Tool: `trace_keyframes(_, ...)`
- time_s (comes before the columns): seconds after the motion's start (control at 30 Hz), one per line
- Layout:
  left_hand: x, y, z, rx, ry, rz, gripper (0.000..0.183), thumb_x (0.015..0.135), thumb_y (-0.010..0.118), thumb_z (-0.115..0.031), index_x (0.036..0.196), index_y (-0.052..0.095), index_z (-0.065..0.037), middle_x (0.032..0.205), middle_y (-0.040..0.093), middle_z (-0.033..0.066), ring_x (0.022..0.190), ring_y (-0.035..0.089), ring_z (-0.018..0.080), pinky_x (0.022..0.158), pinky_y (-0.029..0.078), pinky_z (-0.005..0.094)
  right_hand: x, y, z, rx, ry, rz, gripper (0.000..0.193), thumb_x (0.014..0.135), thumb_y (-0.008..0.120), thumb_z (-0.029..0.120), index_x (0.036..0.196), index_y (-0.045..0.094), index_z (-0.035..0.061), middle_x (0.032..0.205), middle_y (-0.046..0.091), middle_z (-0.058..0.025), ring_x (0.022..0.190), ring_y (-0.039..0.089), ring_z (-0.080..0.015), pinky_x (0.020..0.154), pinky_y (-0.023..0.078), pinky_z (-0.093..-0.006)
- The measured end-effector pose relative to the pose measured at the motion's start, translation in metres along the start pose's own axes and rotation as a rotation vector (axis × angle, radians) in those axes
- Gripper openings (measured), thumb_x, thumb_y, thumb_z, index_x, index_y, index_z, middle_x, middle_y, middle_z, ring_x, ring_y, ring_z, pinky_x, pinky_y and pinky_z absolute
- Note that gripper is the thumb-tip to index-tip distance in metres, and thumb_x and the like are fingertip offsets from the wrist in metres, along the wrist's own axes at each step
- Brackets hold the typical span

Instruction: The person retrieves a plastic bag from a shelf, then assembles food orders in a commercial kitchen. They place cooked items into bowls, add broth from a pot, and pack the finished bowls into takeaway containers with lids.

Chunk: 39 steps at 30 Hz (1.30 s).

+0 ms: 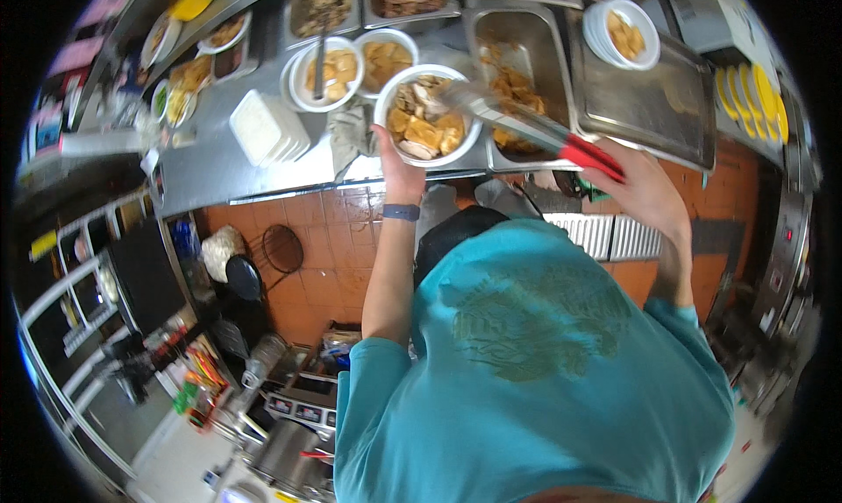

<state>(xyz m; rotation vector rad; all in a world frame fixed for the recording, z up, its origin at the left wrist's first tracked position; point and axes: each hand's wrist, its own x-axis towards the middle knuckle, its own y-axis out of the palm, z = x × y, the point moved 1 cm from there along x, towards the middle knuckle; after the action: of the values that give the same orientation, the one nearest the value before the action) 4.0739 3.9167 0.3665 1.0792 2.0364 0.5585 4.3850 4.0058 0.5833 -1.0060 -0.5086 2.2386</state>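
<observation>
Your right hand point(645, 187), fingers wrapped round tongs point(589, 156), could tip the upper-centre bowl point(430, 162) by pressing; your left hand point(402, 174), I can't tell.

No writing can be read.

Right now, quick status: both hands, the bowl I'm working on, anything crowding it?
Left hand at bowl's near-left side, fingers hidden. Right hand gripping tongs, blurred ends over bowl. Food pieces in bowl. Cloth close on its left.
</observation>
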Motion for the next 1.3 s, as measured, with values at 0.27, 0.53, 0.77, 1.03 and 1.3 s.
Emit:
trace_keyframes(0.27, -0.090, -0.041, -0.010, -0.267, 0.149, -0.085, 0.067, 0.097, 0.046, -0.058, 0.142, 0.044, -0.007, 0.138, 0.054, 0.0130, 0.123, 0.055, 0.0270, 0.105, 0.046, 0.0432, 0.095, 0.088, -0.068, -0.413, -0.183, -0.327, 0.059, 0.096, 0.055, 0.027, 0.147, 0.037, 0.0030, 0.135, 0.053, -0.0269, 0.122, 0.053, -0.0426, 0.104, 0.042, -0.0459)
trace_keyframes(0.53, -0.292, -0.217, -0.015, -0.443, 0.668, -0.567, 0.051, 0.104, 0.038, -0.049, 0.135, 0.048, -0.009, 0.128, 0.060, 0.0097, 0.112, 0.061, 0.0203, 0.098, 0.051, 0.0378, 0.148, 0.261, 0.020, -0.213, -0.475, 0.554, 0.010, 0.095, 0.059, 0.012, 0.100, 0.061, 0.0043, 0.074, 0.064, -0.0040, 0.063, 0.061, -0.0103, 0.055, 0.048, -0.0244)
trace_keyframes(0.77, -0.563, -0.372, 0.037, -0.746, 0.998, -0.998, 0.042, 0.104, 0.046, -0.038, 0.128, 0.055, -0.005, 0.126, 0.060, 0.0076, 0.112, 0.059, 0.0159, 0.097, 0.048, 0.0311, -0.028, 0.690, 0.279, -0.559, -1.467, 0.886, 0.038, 0.090, 0.065, 0.019, 0.120, 0.061, -0.0036, 0.096, 0.069, -0.0210, 0.089, 0.067, -0.0370, 0.082, 0.053, -0.0421)
trace_keyframes(1.03, -0.783, -0.374, 0.051, -0.890, 1.446, -1.453, 0.066, 0.103, 0.035, -0.052, 0.145, 0.037, -0.002, 0.144, 0.047, 0.0145, 0.130, 0.049, 0.0261, 0.109, 0.041, 0.0389, -0.402, 1.060, 0.471, -0.646, -2.456, 0.846, 0.065, 0.078, 0.071, 0.013, 0.137, 0.046, 0.0084, 0.127, 0.057, -0.0215, 0.124, 0.051, -0.0378, 0.103, 0.041, -0.0450)
trace_keyframes(1.3, -0.878, -0.368, 0.020, -1.122, 1.848, -1.653, 0.063, 0.104, 0.034, -0.049, 0.148, 0.033, -0.004, 0.150, 0.041, 0.0113, 0.137, 0.041, 0.0266, 0.113, 0.033, 0.0401, -0.518, 1.019, 0.499, -1.311, -2.722, 0.936, 0.038, 0.083, 0.067, 0.020, 0.115, 0.057, 0.0019, 0.083, 0.068, -0.0194, 0.079, 0.067, -0.0384, 0.071, 0.051, -0.0470)
